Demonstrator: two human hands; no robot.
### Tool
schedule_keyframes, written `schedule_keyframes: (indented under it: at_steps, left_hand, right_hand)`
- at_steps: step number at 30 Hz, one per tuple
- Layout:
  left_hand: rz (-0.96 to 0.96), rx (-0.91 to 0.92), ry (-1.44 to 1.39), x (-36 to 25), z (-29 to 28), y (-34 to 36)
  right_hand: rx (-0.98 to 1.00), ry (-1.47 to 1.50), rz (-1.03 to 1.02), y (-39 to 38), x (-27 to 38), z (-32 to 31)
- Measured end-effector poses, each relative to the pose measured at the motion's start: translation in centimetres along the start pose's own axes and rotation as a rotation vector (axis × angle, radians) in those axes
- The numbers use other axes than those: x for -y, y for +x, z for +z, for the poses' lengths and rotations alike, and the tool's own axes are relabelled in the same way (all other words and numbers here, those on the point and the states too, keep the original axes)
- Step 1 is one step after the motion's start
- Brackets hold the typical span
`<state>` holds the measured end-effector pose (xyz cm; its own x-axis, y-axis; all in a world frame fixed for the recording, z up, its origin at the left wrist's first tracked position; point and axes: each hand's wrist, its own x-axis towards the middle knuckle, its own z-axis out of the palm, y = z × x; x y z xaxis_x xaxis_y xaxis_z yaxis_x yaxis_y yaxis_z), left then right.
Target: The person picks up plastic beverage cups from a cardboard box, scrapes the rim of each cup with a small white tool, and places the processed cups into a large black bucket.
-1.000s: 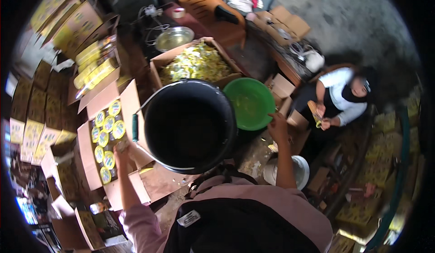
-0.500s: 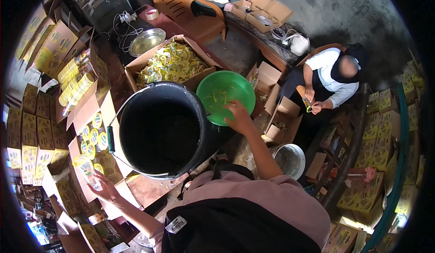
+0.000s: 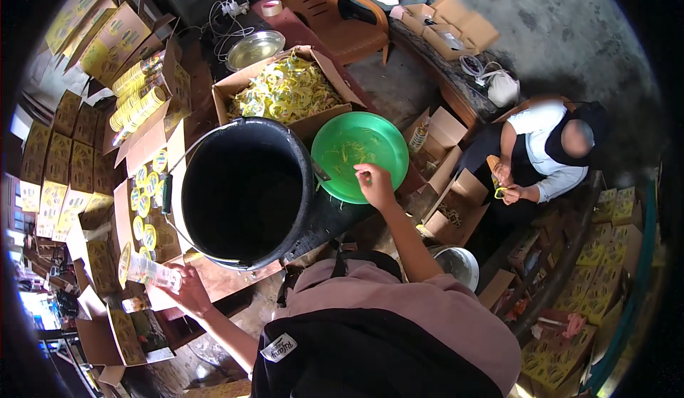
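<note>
My left hand (image 3: 189, 292) is closed round the end of a clear plastic cup (image 3: 158, 277) with a yellow rim, tilted onto its side. It is beside an open carton (image 3: 122, 220) that holds several yellow-topped cups (image 3: 144, 205). My right hand (image 3: 377, 185) is over the near edge of a green basin (image 3: 388, 148), its fingers curled together; whatever they hold, if anything, is too small to make out. Thin yellow strips (image 3: 350, 154) lie in the basin. Between my hands stands a big black bucket (image 3: 299, 184), its inside dark.
Behind the bucket, a carton (image 3: 222, 100) is heaped with yellow wrapper scraps (image 3: 285, 91). Stacked cups (image 3: 135, 106) lie in a box at the left. A co-worker (image 3: 545, 141) sits at the right, handling a small yellow-ringed thing. A white bucket (image 3: 459, 266) stands near my right elbow.
The whole view has shifted. My left hand has turned the cup from leaning upward to more sideways. My right hand's fingers, spread before, have drawn together above the basin.
</note>
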<state>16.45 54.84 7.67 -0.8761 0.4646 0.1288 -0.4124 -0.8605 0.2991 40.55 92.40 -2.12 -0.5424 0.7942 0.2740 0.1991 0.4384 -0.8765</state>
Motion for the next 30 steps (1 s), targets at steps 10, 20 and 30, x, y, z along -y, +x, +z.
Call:
schedule_keyframes:
  at_steps: [10,20,30]
  left_hand:
    - [-0.085,0.092,0.418,2.8,1.9,-4.7]
    - [-0.101,0.100,0.524,4.8,4.6,-1.7]
    - [-0.251,0.203,0.754,11.2,8.9,2.5]
  right_hand:
    - [0.274,-0.060,0.223,5.2,-0.6,7.4]
    - [0.191,0.259,0.487,4.2,-2.5,4.9]
    - [0.038,-0.127,0.489,4.9,-8.6,3.3]
